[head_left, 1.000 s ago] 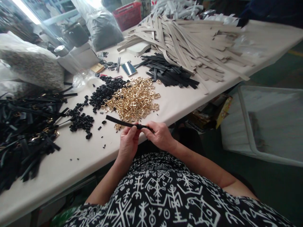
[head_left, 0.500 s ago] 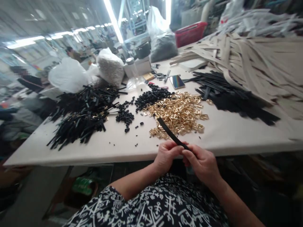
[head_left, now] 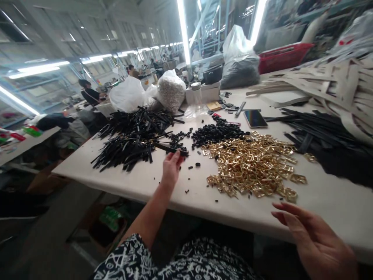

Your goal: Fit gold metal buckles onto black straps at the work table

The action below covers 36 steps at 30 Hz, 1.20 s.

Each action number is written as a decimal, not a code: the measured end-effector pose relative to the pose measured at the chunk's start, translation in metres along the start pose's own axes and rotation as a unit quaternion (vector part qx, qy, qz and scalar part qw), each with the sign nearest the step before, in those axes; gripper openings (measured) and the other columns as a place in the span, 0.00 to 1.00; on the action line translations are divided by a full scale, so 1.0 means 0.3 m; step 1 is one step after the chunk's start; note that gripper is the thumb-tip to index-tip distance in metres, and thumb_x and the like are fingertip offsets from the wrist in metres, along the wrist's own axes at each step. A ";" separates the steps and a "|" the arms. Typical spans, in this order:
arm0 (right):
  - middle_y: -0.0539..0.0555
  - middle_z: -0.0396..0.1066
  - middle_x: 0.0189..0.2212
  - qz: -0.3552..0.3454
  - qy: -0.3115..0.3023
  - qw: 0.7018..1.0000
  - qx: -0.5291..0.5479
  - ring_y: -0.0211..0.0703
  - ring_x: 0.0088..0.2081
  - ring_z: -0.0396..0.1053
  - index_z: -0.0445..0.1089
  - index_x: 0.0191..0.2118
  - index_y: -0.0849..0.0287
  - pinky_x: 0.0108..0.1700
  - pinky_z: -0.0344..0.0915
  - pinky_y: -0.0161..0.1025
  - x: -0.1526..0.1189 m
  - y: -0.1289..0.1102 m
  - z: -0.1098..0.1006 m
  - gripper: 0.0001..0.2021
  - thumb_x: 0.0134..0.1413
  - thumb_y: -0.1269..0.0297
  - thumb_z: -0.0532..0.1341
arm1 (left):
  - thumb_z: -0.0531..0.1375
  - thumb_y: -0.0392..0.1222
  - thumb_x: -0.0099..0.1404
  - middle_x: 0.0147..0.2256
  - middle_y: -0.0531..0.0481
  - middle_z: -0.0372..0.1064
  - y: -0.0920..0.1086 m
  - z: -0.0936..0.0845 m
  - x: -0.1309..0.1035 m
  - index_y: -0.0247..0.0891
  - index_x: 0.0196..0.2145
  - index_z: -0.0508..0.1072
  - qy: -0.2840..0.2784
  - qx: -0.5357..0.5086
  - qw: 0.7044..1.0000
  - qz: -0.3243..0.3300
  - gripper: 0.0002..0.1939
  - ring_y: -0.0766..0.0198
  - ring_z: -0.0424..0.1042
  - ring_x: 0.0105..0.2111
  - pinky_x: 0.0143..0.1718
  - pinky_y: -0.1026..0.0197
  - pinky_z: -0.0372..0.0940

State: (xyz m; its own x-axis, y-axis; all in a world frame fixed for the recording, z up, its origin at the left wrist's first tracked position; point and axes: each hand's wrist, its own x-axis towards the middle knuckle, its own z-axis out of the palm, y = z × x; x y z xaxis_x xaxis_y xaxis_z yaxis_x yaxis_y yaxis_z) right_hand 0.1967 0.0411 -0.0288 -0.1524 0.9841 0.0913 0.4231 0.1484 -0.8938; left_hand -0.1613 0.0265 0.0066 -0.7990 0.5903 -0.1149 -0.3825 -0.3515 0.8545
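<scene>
My left hand pinches one end of a short black strap, held over the table beside a heap of finished-looking black straps. Close past the strap lie small black loops, with a larger pile of them to the right. My right hand hangs over the table's front edge with its fingers apart and nothing in them. Just beyond its fingertips spreads a pile of gold metal buckles.
Black strips and beige strips cover the right side. Behind stand a phone, a clear jar, filled plastic bags and a red basket. A co-worker is far left.
My hands have come apart. The left has carried the black strap leftward to the strap heap; the right has let go and moved right. The view has swung left.
</scene>
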 end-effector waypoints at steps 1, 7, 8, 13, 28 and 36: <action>0.54 0.80 0.37 -0.003 0.004 1.000 0.001 0.61 0.40 0.79 0.73 0.48 0.49 0.48 0.75 0.56 0.004 0.003 -0.001 0.22 0.58 0.39 0.59 | 0.74 0.38 0.50 0.29 0.53 0.77 0.038 -0.027 0.062 0.34 0.31 0.77 0.030 -0.012 0.999 0.019 0.13 0.72 0.75 0.27 0.31 0.71 0.69; 0.52 0.80 0.39 -0.025 -0.007 0.999 0.028 0.51 0.38 0.80 0.75 0.46 0.52 0.44 0.76 0.41 0.000 -0.008 0.019 0.18 0.61 0.44 0.60 | 0.61 0.34 0.69 0.25 0.60 0.69 0.222 -0.171 0.330 0.37 0.29 0.66 0.183 -0.050 0.977 0.097 0.10 0.79 0.71 0.23 0.30 0.78 0.69; 0.52 0.80 0.38 -0.034 -0.012 0.999 0.029 0.50 0.38 0.80 0.75 0.45 0.52 0.44 0.76 0.39 -0.001 -0.009 0.022 0.18 0.62 0.45 0.60 | 0.59 0.35 0.70 0.25 0.60 0.68 0.244 -0.187 0.356 0.37 0.29 0.65 0.194 -0.049 0.975 0.100 0.11 0.79 0.70 0.23 0.29 0.79 0.68; 0.52 0.80 0.36 -0.066 -0.020 0.997 0.020 0.47 0.37 0.79 0.76 0.44 0.53 0.42 0.74 0.36 0.004 -0.003 0.027 0.14 0.64 0.49 0.60 | 0.53 0.45 0.74 0.25 0.55 0.66 0.283 -0.214 0.417 0.37 0.28 0.63 0.175 0.007 0.981 0.078 0.16 0.75 0.71 0.23 0.23 0.78 0.67; 0.52 0.78 0.37 -0.118 -0.062 0.991 0.020 0.46 0.37 0.79 0.75 0.43 0.53 0.40 0.72 0.38 -0.014 0.021 0.055 0.09 0.67 0.57 0.59 | 0.58 0.53 0.66 0.63 0.37 0.62 -0.005 -0.121 0.308 0.37 0.58 0.71 -0.133 0.695 0.670 0.224 0.27 0.44 0.57 0.65 0.67 0.41 0.49; 0.52 0.77 0.37 -0.122 -0.069 0.989 0.046 0.47 0.37 0.78 0.74 0.43 0.55 0.39 0.72 0.39 -0.013 0.009 0.067 0.08 0.67 0.60 0.58 | 0.54 0.57 0.68 0.66 0.38 0.59 -0.116 -0.039 0.247 0.38 0.63 0.66 -0.286 0.721 0.588 0.229 0.31 0.45 0.57 0.65 0.66 0.42 0.52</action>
State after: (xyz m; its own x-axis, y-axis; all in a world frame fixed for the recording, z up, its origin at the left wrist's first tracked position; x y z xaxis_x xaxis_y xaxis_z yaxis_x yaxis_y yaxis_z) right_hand 0.1805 0.0357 -0.0404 -0.3636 0.8965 0.2530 0.2766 0.3633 -0.8897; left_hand -0.2125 0.0739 -0.0377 -0.2214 0.9663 0.1314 0.9327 0.1705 0.3178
